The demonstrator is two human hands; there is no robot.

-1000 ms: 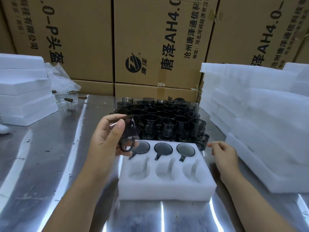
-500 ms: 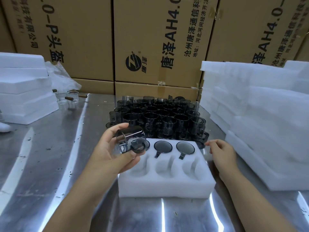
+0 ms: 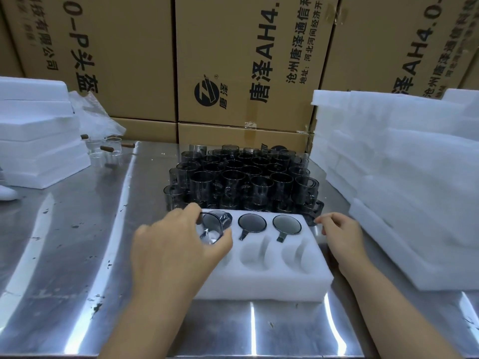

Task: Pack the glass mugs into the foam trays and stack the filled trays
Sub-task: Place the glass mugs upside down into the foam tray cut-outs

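Note:
A white foam tray [image 3: 261, 281] with two rows of pockets lies on the steel table in front of me. Its back row holds smoky glass mugs [image 3: 252, 223], bottoms up; the middle and right front pockets are bare. My left hand [image 3: 176, 244] grips another smoky mug [image 3: 211, 229], tilted on its side over the tray's left end, above the front left pocket. My right hand [image 3: 339, 229] rests at the tray's back right corner, fingers curled loosely, holding nothing. Behind the tray stands a dense cluster of several dark glass mugs [image 3: 241, 180].
Stacked white foam trays [image 3: 39, 133] sit at the left, and a bigger heap of foam pieces [image 3: 404, 177] crowds the right. Clear glasses with wooden handles [image 3: 108, 149] and a plastic bag lie back left. Cardboard boxes [image 3: 246, 60] wall off the rear.
My left hand carried the mug down and forward from above the table onto the tray's left end, turning it over. My right hand stayed at the tray's right corner.

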